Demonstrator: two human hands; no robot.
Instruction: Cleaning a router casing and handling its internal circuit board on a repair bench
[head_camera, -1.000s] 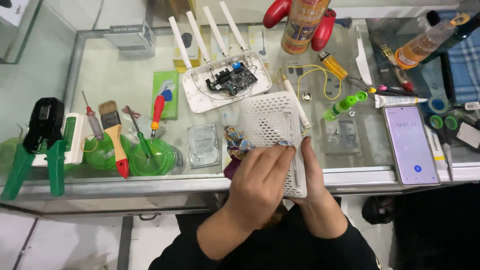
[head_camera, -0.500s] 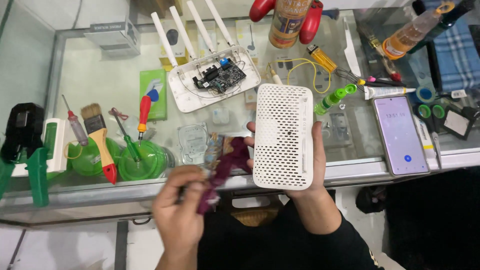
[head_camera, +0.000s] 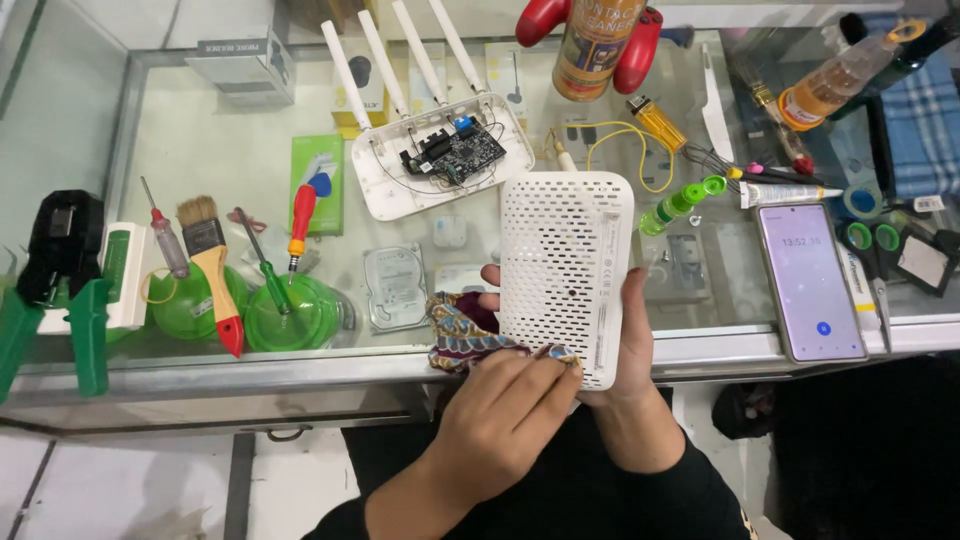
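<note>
Bare glass far left — open router and tools elsewhere

Glass counter with opened router, phone, brush.

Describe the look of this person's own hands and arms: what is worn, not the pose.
Both hands are bare: no gloves, rings or watch visible on the left hand or the right hand. Both arms wear black long sleeves, the left one pushed up to leave the forearm uncovered.
</note>
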